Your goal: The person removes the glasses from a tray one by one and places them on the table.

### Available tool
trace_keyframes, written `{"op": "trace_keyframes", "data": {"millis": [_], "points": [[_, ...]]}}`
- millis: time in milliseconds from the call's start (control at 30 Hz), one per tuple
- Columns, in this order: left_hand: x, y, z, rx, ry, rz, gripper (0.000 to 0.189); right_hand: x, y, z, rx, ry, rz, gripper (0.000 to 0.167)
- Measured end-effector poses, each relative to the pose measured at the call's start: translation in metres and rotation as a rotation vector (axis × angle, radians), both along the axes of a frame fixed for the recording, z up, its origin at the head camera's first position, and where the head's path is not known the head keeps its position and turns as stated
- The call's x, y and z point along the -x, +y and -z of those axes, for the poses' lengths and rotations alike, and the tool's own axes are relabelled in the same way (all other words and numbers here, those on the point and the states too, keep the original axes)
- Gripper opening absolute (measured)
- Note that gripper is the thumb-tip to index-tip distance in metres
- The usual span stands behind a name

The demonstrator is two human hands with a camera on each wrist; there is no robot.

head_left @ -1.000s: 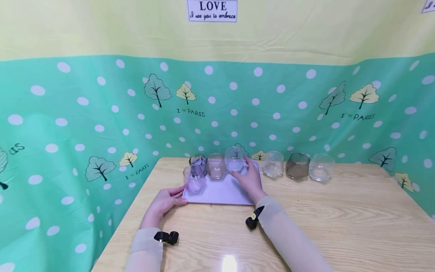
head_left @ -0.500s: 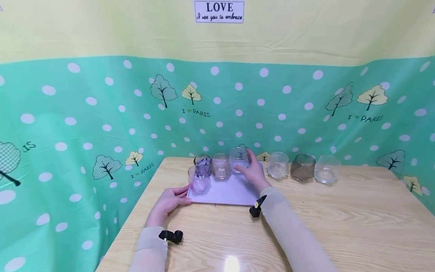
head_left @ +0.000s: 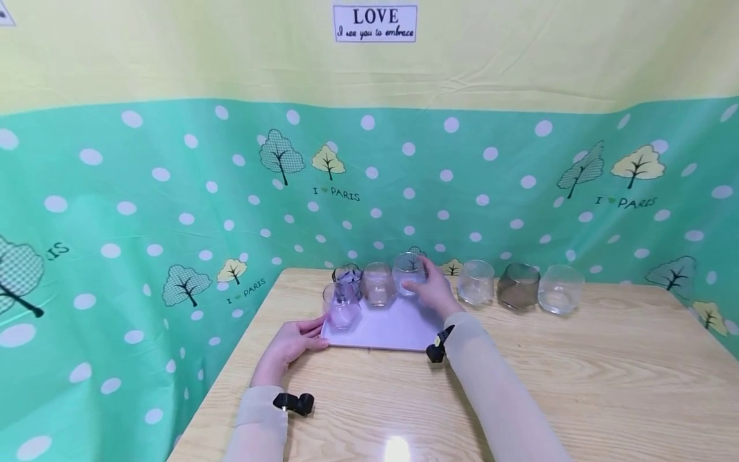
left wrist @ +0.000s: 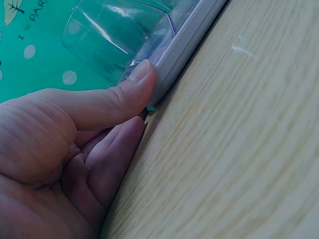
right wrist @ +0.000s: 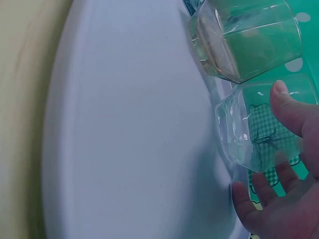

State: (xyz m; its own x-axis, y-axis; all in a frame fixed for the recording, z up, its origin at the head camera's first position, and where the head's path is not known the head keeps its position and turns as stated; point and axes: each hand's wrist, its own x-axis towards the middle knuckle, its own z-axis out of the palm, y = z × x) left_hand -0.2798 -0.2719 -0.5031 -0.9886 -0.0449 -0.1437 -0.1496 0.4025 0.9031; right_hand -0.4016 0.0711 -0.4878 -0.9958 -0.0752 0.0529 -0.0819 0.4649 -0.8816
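Right wrist and head views show the right hand with its thumb laid against the wall of a clear, faceted glass tumbler and its fingers bent round the other side, so it is clamped on that tumbler. Gripping across the body probably keeps the glass upright and its base clear of the fingers. That base is over the back edge of a pale lilac, rectangular tray, towards the right; whether it bears fully on the tray, I cannot tell.

The left hand pinches the tray's front left corner, thumb over the rim and fingers low by the surface, a hold that seems meant to stop the tray sliding.

Just left of the held glass, an amber-tinted glass tumbler stands at the tray's back. Beyond it is a dark-patterned glass tumbler, partly hidden by a pink-looking transparent glass tumbler near the left hand. Lining the back and left side likely leaves room to reach in.

Right of the tray, a colourless faceted tumbler, a smoky brown-grey tumbler and a wide colourless tumbler stand in a row on the light wood-grain surface, perhaps lined up for easy reach.
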Motion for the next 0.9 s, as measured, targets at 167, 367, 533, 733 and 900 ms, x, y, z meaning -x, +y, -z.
{"op": "trace_keyframes", "data": {"millis": [167,367,533,733,900], "points": [[0.0,0.001,0.001,-0.009,0.005,-0.005,0.068,-0.004,0.001,0.0,0.043,-0.023,-0.006,0.094],[-0.001,0.001,0.0,-0.009,-0.005,-0.009,0.069,-0.006,0.005,0.003,0.068,-0.021,-0.027,0.095],[0.001,0.0,0.001,-0.017,-0.004,-0.012,0.068,-0.007,0.005,0.006,0.046,-0.022,-0.016,0.098],[0.002,0.001,0.003,-0.027,0.002,-0.001,0.068,-0.011,0.008,0.008,0.043,-0.002,-0.002,0.093],[0.001,0.0,0.003,-0.016,-0.003,-0.006,0.069,-0.02,0.01,0.007,0.087,0.003,0.012,0.093]]}}
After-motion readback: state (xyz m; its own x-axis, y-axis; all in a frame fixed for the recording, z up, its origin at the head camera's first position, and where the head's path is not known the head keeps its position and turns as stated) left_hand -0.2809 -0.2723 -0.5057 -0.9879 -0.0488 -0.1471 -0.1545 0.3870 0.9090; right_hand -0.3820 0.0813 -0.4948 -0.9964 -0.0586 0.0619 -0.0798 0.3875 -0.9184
